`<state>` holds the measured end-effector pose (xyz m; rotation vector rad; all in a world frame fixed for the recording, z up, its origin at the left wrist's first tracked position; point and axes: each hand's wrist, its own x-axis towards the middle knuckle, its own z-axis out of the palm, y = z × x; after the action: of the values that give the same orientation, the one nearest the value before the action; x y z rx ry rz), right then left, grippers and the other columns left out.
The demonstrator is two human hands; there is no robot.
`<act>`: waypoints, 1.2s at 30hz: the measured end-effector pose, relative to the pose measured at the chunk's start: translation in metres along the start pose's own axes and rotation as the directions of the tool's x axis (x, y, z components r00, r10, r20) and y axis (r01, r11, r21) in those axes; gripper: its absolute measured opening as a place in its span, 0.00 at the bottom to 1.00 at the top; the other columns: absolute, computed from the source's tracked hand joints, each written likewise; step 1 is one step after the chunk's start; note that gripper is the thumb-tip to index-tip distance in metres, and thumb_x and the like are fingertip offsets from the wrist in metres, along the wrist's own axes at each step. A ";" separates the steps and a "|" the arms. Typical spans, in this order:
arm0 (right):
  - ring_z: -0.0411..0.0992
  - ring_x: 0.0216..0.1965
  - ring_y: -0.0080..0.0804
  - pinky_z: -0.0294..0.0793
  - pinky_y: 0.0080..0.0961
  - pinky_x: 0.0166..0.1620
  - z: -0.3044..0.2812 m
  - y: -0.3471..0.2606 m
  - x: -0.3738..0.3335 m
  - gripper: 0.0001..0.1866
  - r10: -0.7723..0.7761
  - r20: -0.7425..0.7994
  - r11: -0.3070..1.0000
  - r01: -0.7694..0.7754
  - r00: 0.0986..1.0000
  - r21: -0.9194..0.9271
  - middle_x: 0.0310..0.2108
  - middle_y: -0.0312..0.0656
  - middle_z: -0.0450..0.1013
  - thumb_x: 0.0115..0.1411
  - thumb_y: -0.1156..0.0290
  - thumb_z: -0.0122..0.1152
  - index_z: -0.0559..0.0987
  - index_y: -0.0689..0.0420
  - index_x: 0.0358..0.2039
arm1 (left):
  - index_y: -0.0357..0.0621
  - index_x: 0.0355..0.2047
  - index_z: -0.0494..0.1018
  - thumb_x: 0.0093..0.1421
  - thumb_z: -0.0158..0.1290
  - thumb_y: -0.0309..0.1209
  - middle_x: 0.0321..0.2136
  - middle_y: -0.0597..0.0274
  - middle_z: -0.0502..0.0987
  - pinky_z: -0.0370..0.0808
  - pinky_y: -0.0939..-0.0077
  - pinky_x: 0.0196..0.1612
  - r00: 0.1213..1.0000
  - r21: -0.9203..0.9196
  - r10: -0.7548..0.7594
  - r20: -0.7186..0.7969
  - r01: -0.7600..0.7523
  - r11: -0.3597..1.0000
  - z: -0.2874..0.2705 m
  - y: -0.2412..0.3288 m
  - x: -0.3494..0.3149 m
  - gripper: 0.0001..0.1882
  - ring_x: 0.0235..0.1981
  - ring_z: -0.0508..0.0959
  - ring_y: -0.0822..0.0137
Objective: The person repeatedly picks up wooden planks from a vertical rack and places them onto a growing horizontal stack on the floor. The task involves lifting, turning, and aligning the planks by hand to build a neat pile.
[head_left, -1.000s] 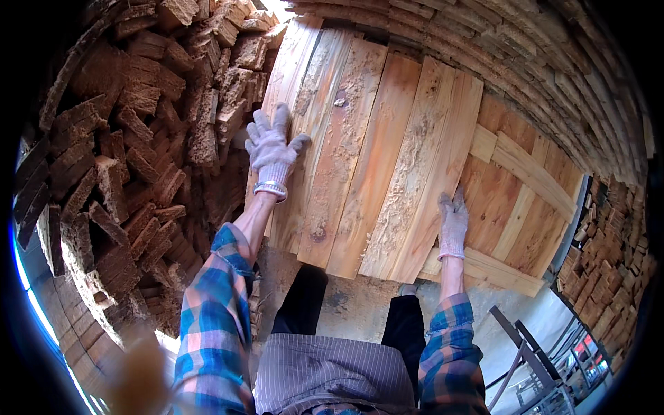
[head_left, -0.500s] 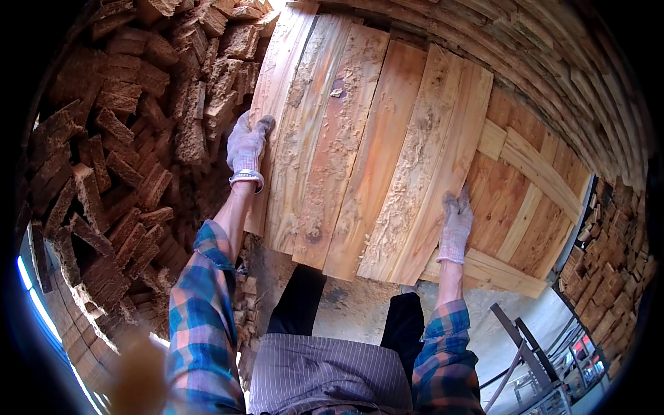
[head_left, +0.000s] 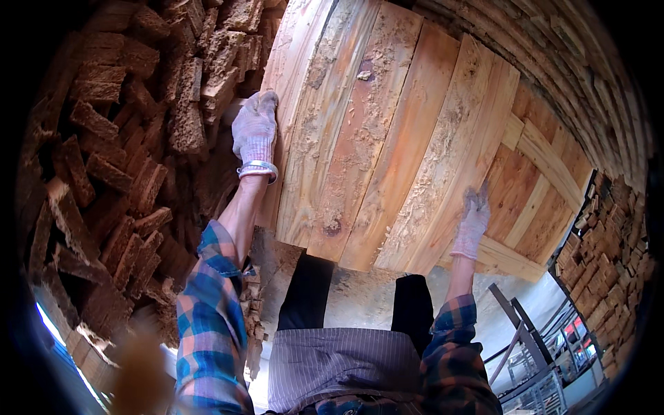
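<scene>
A wide wooden panel (head_left: 411, 152) of several rough planks set side by side slants across the view in front of me. Wood chips and crumbs cling to its face. My left hand (head_left: 254, 131), in a pale knitted glove with a metal band at the wrist, is closed round the panel's left edge, its thumb on the front. At the lower right edge is my right hand (head_left: 472, 223), also gloved, with its fingers against the panel's side; part of its grip is hidden. Beyond it stands a second panel (head_left: 508, 190) with crossing battens.
Rough wood blocks (head_left: 104, 166) are heaped high on the left. Stacked boards (head_left: 553, 76) curve along the upper right, and smaller blocks (head_left: 598, 256) are piled below them. A dark metal frame (head_left: 522, 332) stands at the lower right, beside the concrete floor (head_left: 360, 294).
The panel has shifted up and to the right in the picture, and its top now runs past the edge of view. Both hands have moved along with it.
</scene>
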<state>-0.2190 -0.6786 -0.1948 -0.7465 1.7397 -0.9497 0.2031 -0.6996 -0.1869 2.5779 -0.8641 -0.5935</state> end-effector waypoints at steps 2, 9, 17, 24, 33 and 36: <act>0.67 0.52 0.34 0.67 0.26 0.55 -0.002 0.001 0.002 0.30 -0.003 0.012 1.000 0.003 1.000 -0.027 0.55 0.50 0.64 0.60 0.75 0.47 0.54 0.66 0.63 | 0.55 0.45 0.73 0.61 0.43 0.53 0.42 0.56 0.76 0.71 0.62 0.46 0.999 0.084 -0.034 0.012 0.033 0.996 -0.001 0.008 -0.006 0.22 0.44 0.75 0.51; 0.61 0.58 0.42 0.61 0.29 0.59 0.007 -0.009 0.003 0.32 -0.065 0.127 0.956 0.099 0.990 -0.277 0.62 0.57 0.53 0.62 0.68 0.49 0.53 0.71 0.61 | 0.54 0.41 0.74 0.60 0.44 0.52 0.35 0.53 0.77 0.75 0.58 0.36 1.000 0.388 0.008 -0.023 0.002 0.922 -0.011 -0.007 0.004 0.20 0.35 0.78 0.51; 0.62 0.56 0.49 0.61 0.34 0.59 -0.027 -0.011 0.071 0.32 -0.032 0.415 0.837 0.251 0.909 -0.486 0.60 0.62 0.56 0.62 0.62 0.50 0.57 0.74 0.59 | 0.42 0.57 0.64 0.57 0.48 0.53 0.52 0.45 0.69 0.66 0.62 0.54 0.976 -0.278 0.217 -0.023 -0.215 0.936 -0.071 0.041 -0.179 0.34 0.53 0.70 0.49; 0.66 0.23 0.23 0.66 0.18 0.24 -0.055 -0.048 -0.051 0.33 0.324 0.748 0.930 -0.050 0.580 -0.364 0.27 0.35 0.69 0.60 0.80 0.49 0.52 0.54 0.65 | 0.37 0.56 0.63 0.55 0.55 0.38 0.51 0.47 0.71 0.68 0.72 0.54 0.712 -0.523 -0.686 0.151 0.647 0.555 -0.135 -0.121 -0.535 0.31 0.52 0.72 0.57; 0.62 0.26 0.13 0.66 0.11 0.28 0.007 0.053 -0.390 0.32 0.460 0.874 0.786 0.384 0.160 -0.484 0.32 0.31 0.68 0.58 0.74 0.57 0.59 0.60 0.62 | 0.39 0.59 0.60 0.55 0.58 0.36 0.52 0.56 0.71 0.69 0.73 0.47 0.255 -0.949 -0.955 0.152 0.307 -0.069 -0.122 -0.333 -0.703 0.33 0.49 0.72 0.66; 0.67 0.34 0.17 0.70 0.15 0.37 0.041 0.099 -0.501 0.30 0.574 0.819 0.722 0.481 -0.014 -0.498 0.43 0.38 0.71 0.58 0.74 0.59 0.63 0.59 0.60 | 0.40 0.60 0.59 0.56 0.57 0.37 0.52 0.55 0.71 0.70 0.74 0.42 0.134 -0.977 -0.971 0.199 0.104 -0.186 -0.148 -0.389 -0.747 0.34 0.44 0.73 0.68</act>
<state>-0.0201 -0.2269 -0.0584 -1.3685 0.5243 0.6014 -0.0786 0.0935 -0.0337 1.4001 1.1930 -0.0393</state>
